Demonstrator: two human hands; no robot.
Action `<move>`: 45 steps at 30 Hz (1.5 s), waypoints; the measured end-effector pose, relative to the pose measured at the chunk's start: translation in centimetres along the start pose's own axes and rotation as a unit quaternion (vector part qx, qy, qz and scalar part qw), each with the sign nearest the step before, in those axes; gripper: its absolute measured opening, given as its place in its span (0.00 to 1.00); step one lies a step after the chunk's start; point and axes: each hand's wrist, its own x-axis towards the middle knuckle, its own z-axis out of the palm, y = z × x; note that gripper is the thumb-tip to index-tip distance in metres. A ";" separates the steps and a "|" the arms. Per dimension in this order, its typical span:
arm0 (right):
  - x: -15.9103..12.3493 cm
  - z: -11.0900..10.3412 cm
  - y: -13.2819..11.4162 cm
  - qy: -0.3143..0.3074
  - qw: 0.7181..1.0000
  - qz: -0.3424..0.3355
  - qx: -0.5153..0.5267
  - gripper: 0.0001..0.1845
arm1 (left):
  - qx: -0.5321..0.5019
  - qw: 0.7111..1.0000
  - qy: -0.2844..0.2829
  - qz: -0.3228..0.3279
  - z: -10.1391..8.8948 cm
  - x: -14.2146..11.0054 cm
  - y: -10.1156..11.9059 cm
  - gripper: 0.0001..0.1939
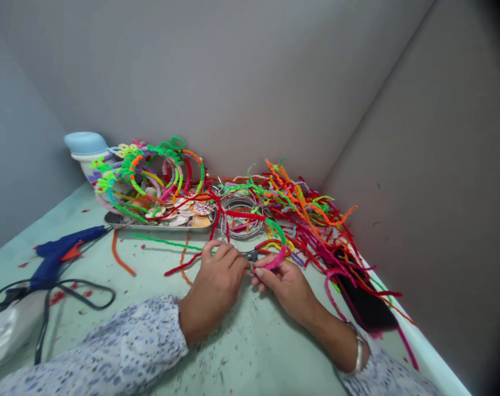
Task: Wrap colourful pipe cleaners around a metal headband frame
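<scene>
My right hand pinches the pink end of a curved band wrapped in red, green and pink pipe cleaner. The band arcs up and away to the left from my fingers. Close beside it, my left hand is closed with its fingertips together on a green pipe cleaner. Its long tail sticks out to the left, and a bit of green shows between both hands. Just beyond my fingertips lie scissors with red-orange handles, partly hidden by the band and my hands.
A metal tray holds shells and several pipe-cleaner rings. Behind the band sits a wire coil. Loose pipe cleaners heap at the right, partly over a phone. At left are a blue glue gun and a blue-lidded container.
</scene>
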 end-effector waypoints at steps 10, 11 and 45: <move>-0.1 0.0 0.2 -0.008 1.000 -0.001 0.004 0.13 | 0.028 0.999 -0.019 0.019 0.1 0.2 0.0 0.09; -0.1 0.0 0.2 -0.006 1.000 0.003 0.005 0.14 | 0.020 1.000 -0.012 0.019 0.0 0.2 0.0 0.09; 0.2 -0.1 0.3 0.005 0.997 0.018 0.080 0.12 | -0.214 0.967 0.029 -0.139 -0.6 0.9 0.0 0.07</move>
